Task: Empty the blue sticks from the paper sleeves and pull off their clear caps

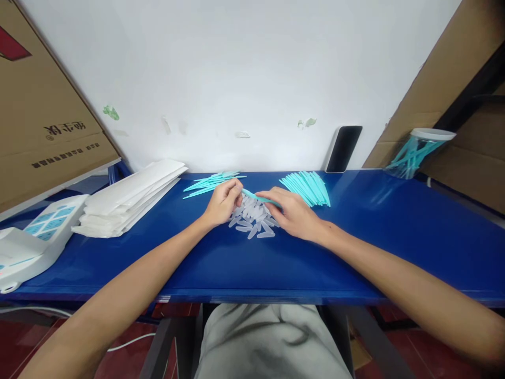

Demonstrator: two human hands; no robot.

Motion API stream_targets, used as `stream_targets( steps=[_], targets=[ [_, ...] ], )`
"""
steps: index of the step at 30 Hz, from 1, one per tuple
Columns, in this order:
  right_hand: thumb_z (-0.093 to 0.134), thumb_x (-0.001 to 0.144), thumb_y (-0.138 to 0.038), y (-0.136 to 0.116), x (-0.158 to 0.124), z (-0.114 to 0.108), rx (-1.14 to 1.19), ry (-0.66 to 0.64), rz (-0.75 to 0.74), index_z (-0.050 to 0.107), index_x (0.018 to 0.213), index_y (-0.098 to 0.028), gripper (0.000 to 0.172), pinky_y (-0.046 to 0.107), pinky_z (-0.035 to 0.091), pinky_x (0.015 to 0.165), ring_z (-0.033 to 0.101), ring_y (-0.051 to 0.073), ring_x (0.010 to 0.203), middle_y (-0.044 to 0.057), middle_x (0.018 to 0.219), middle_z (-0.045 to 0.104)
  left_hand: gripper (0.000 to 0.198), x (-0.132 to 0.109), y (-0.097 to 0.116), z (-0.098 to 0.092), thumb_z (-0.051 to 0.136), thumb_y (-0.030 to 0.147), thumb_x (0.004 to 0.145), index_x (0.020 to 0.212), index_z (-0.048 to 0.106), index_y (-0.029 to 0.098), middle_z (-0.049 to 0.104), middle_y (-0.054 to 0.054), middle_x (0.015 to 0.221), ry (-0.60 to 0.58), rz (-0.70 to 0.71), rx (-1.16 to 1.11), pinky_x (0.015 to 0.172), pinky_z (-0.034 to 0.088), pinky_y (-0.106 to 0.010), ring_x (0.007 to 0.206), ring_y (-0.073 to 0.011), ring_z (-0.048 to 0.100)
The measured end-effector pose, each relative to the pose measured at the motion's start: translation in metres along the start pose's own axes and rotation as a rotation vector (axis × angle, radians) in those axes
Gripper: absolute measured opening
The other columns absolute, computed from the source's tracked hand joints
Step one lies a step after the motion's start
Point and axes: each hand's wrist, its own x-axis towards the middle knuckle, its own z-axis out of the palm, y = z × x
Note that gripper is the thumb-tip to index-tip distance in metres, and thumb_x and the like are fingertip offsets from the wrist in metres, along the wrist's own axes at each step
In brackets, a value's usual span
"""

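Note:
My right hand (294, 213) is closed around one end of a slim turquoise eyebrow razor (256, 197). The fingers of my left hand (225, 201) are pinched at the razor's other end; whether a cap sits inside them is hidden. Directly below lies a heap of small translucent caps (254, 215) on the blue table. Behind my left hand is a loose pile of turquoise razors (211, 182). Beyond my right hand, a larger row of the same razors (307, 188) lies side by side.
White paper-like envelopes (126, 197) are stacked left on the blue table (394, 226), near a white device with blue labels (47, 226). A phone (344, 149) leans on the wall. At right a lidded clear jar (416, 152) holds turquoise sticks. Cardboard (51, 116) stands far left.

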Motion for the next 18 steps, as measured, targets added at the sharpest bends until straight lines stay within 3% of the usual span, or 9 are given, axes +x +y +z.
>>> stream_targets(
  steps=[4,8,13,18],
  targets=[
    [0.048,0.098,-0.017,0.004,0.000,-0.002,-0.026,-0.010,0.027,0.067,0.123,-0.018,0.032,0.034,0.049,0.077,0.063,0.021,0.086,0.009,0.097,0.068,0.051,-0.001,0.003,-0.004,0.039,0.051,0.102,0.063,0.046,0.020,0.050,0.001,0.056,-0.052,0.061,0.222,0.057,0.036,-0.028,0.054,-0.0122,0.046],
    [0.049,0.099,-0.019,0.008,0.001,-0.005,-0.057,0.044,0.030,0.071,0.117,-0.017,0.029,0.032,0.048,0.077,0.062,0.020,0.085,0.009,0.098,0.067,0.052,-0.001,0.010,-0.002,0.037,0.049,0.103,0.060,0.043,0.020,0.046,0.002,0.055,-0.089,0.081,0.297,0.059,0.034,-0.030,0.054,-0.0126,0.042],
    [0.041,0.103,-0.022,0.006,0.001,-0.006,-0.154,-0.042,0.083,0.063,0.137,-0.019,0.041,0.029,0.041,0.067,0.055,0.019,0.074,0.006,0.085,0.061,0.048,0.006,0.006,-0.010,0.040,0.045,0.101,0.061,0.041,0.020,0.043,0.003,0.054,-0.002,0.073,0.309,0.057,0.032,-0.029,0.052,-0.0117,0.039],
    [0.033,0.104,-0.021,0.009,0.002,-0.012,-0.150,0.017,0.074,0.059,0.142,-0.018,0.046,0.030,0.040,0.067,0.053,0.018,0.072,0.005,0.083,0.058,0.048,0.011,-0.004,-0.021,0.041,0.047,0.100,0.060,0.040,0.021,0.042,0.004,0.050,0.115,0.036,0.200,0.053,0.031,-0.028,0.048,-0.0107,0.035]
  ],
)
